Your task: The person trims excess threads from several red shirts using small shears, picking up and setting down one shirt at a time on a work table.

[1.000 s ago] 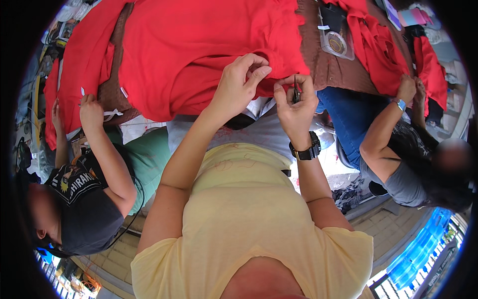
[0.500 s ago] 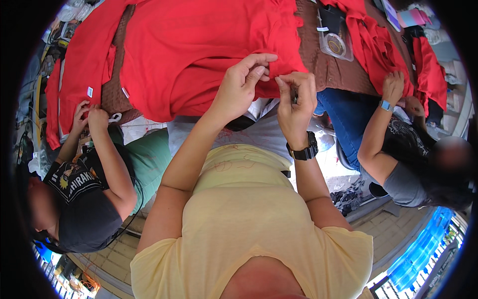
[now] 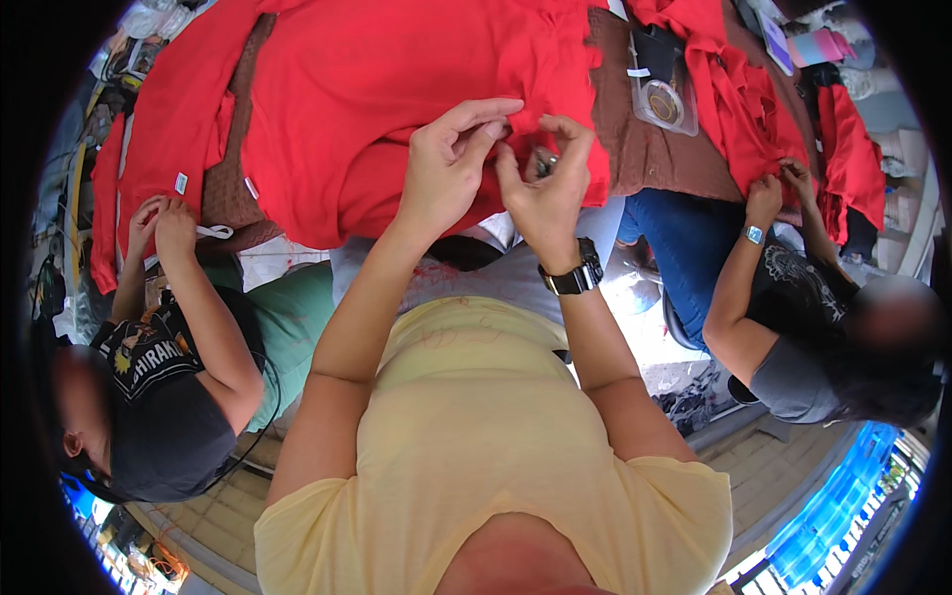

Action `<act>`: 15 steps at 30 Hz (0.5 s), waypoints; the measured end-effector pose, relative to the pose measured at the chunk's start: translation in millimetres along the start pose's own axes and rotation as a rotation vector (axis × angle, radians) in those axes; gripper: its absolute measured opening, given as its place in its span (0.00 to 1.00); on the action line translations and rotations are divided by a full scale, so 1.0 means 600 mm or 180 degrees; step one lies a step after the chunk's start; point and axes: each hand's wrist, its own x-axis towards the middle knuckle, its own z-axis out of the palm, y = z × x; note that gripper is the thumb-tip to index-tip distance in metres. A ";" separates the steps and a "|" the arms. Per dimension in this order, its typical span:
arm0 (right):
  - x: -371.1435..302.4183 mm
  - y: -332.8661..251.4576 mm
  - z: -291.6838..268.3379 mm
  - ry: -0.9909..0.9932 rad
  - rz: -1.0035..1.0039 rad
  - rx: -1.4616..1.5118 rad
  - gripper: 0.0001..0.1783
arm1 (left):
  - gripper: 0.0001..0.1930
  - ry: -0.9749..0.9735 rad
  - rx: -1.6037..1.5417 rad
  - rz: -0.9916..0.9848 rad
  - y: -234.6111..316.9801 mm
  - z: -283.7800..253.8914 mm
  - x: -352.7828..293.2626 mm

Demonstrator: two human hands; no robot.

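Observation:
A large red garment (image 3: 337, 109) lies spread over the table in front of me, its near edge hanging over my lap. At its right part, my left hand (image 3: 446, 164) has thumb and fingers closed on a fold of the red cloth. Close beside it on the right, my right hand (image 3: 550, 193) is curled, with thumb and forefinger bent toward the same fold. A small shiny, silvery thing (image 3: 542, 164) shows inside its fingers, too hidden to name. A black watch (image 3: 575, 278) is on my right wrist.
A clear plastic box (image 3: 662, 102) with a ring-shaped item stands on the brown quilted table cover (image 3: 620, 149). On either side sits a co-worker, hands on red cloth: one's hands (image 3: 169, 223) at left, the other's (image 3: 773, 188) at right. A pink-and-blue object (image 3: 821, 46) lies far right.
Both my hands have shifted left, the right one also a little lower, its forefinger lifting and curving. The right co-worker's hands have moved slightly left, one coming into clearer view.

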 end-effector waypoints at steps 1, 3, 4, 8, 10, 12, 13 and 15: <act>0.004 -0.004 0.010 0.0010 0.0040 0.0101 0.25 | 0.13 0.0015 0.0180 0.0100 0.002 -0.006 -0.001; 0.010 0.007 0.020 -0.0068 0.0093 0.0314 0.22 | 0.14 0.0167 0.0869 0.0466 -0.001 -0.020 0.009; 0.012 0.004 0.022 -0.0170 0.0144 0.0488 0.21 | 0.15 0.0227 0.1340 0.0708 0.008 -0.031 0.015; 0.019 -0.006 0.012 -0.0423 0.0242 0.0986 0.16 | 0.13 0.0345 0.2099 0.1186 -0.014 -0.050 0.034; 0.020 -0.019 -0.002 -0.0427 0.0316 0.0922 0.14 | 0.05 0.0301 0.2189 0.1420 -0.028 -0.064 0.043; 0.027 -0.013 -0.032 -0.0751 0.0379 0.0529 0.14 | 0.03 -0.0230 0.2015 0.1105 -0.004 -0.076 0.051; 0.028 -0.009 -0.044 -0.0909 0.0419 0.0327 0.13 | 0.03 -0.0500 0.1921 0.0941 0.008 -0.080 0.055; 0.025 -0.001 -0.055 -0.1144 0.0633 0.0688 0.13 | 0.05 -0.0739 0.1402 0.0447 0.022 -0.082 0.063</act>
